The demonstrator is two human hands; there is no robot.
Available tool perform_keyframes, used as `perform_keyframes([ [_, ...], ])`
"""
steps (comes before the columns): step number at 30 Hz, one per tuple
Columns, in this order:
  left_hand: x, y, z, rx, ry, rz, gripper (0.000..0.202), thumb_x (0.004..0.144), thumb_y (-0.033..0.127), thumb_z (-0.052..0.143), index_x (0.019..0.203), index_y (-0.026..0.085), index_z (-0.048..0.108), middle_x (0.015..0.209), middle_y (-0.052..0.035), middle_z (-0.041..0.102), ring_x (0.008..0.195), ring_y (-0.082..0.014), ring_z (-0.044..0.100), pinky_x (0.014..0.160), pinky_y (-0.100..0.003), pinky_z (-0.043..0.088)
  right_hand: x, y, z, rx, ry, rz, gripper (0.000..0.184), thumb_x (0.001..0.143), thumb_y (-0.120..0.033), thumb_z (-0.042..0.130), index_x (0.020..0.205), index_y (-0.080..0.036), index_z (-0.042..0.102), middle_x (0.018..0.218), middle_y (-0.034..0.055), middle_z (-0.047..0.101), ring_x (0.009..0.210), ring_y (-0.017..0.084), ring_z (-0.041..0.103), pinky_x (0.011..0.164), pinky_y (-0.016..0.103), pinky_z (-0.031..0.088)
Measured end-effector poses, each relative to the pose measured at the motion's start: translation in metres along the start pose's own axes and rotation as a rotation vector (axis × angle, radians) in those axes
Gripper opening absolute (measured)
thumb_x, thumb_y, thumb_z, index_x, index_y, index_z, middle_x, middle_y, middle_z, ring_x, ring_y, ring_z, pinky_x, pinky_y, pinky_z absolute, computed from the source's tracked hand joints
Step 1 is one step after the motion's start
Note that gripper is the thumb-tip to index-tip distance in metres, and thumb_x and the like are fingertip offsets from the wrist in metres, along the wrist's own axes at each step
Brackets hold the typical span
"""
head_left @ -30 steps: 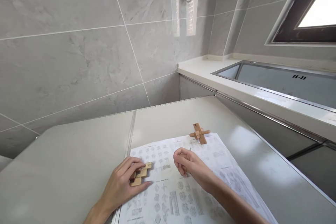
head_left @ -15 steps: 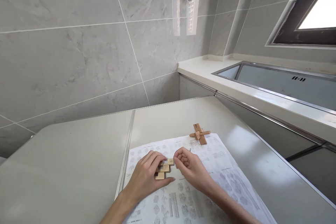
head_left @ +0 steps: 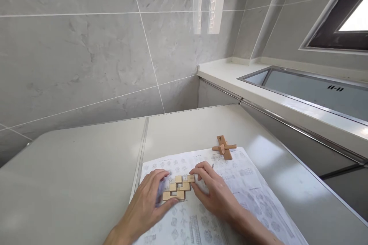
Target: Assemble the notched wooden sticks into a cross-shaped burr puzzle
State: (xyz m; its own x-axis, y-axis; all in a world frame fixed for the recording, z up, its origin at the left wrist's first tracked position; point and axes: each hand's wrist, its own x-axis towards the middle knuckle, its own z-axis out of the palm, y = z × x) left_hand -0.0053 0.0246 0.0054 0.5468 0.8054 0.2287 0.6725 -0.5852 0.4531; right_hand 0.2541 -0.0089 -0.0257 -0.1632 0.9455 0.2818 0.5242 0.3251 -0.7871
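Several small pale wooden puzzle pieces [head_left: 180,195] lie on the printed sheet in a stepped, notched cluster with gaps between them. My left hand [head_left: 148,197] curves around the cluster's left side, fingers and thumb apart. Its thumb tip reaches the lower edge of the bottom row; whether it touches is hard to tell. On the other side, my right hand [head_left: 214,189] has thumb and forefinger at the upper right wooden piece [head_left: 191,178], which bears small dark marks. Its remaining fingers are curled.
Beyond my right hand, a brown crossed wooden puzzle [head_left: 224,147] rests at the far edge of the printed paper sheet [head_left: 230,176]. The pale tabletop [head_left: 86,168] has a seam to my left. A counter with a sink [head_left: 304,84] runs along the right; a tiled wall stands behind.
My left hand has drawn back to the left, uncovering the left part of the wooden cluster. My right thumb and forefinger have closed in on the upper right piece. The view has shifted slightly.
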Motion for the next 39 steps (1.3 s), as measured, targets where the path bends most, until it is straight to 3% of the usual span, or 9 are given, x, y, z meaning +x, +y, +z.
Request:
perform_keyframes([
  [7, -0.0048, -0.0020, 0.0000, -0.049, -0.032, -0.058, 0.028, 0.101, 0.046, 0.065, 0.120, 0.027, 0.061, 0.122, -0.0085, 0.068, 0.108, -0.0273, 0.069, 0.091, -0.039, 0.061, 0.0013, 0.0033, 0.0021, -0.008, -0.036, -0.010, 0.035, 0.097, -0.013, 0.056, 0.126, -0.031, 0.060, 0.114, 0.0088, 0.064, 0.098, 0.028, 0.068, 0.082, 0.044, 0.060],
  [12, -0.0035, -0.0021, 0.0000, -0.054, -0.090, -0.040, 0.013, 0.105, 0.038, 0.060, 0.108, 0.026, 0.062, 0.115, -0.0074, 0.066, 0.103, -0.0241, 0.066, 0.085, -0.035, 0.058, 0.0015, 0.0057, 0.0027, -0.022, -0.056, -0.022, 0.030, 0.100, -0.014, 0.056, 0.125, -0.030, 0.060, 0.113, 0.0090, 0.064, 0.098, 0.028, 0.067, 0.084, 0.046, 0.060],
  [22, -0.0005, 0.0009, 0.0009, -0.060, -0.129, 0.003, 0.013, 0.106, 0.034, 0.060, 0.097, 0.023, 0.058, 0.103, -0.0047, 0.065, 0.091, -0.0205, 0.063, 0.076, -0.031, 0.054, 0.0017, 0.0052, 0.0053, -0.101, -0.065, -0.046, 0.026, 0.103, -0.012, 0.053, 0.123, -0.026, 0.058, 0.112, 0.0077, 0.064, 0.094, 0.025, 0.068, 0.078, 0.041, 0.061],
  [39, -0.0031, 0.0008, 0.0027, -0.085, -0.146, 0.007, 0.015, 0.105, 0.032, 0.061, 0.096, 0.023, 0.054, 0.103, -0.0043, 0.064, 0.094, -0.0206, 0.062, 0.078, -0.032, 0.053, 0.0006, 0.0040, 0.0058, -0.125, -0.062, -0.049, 0.028, 0.101, -0.010, 0.054, 0.122, -0.027, 0.058, 0.109, 0.0066, 0.064, 0.092, 0.024, 0.068, 0.078, 0.038, 0.061],
])
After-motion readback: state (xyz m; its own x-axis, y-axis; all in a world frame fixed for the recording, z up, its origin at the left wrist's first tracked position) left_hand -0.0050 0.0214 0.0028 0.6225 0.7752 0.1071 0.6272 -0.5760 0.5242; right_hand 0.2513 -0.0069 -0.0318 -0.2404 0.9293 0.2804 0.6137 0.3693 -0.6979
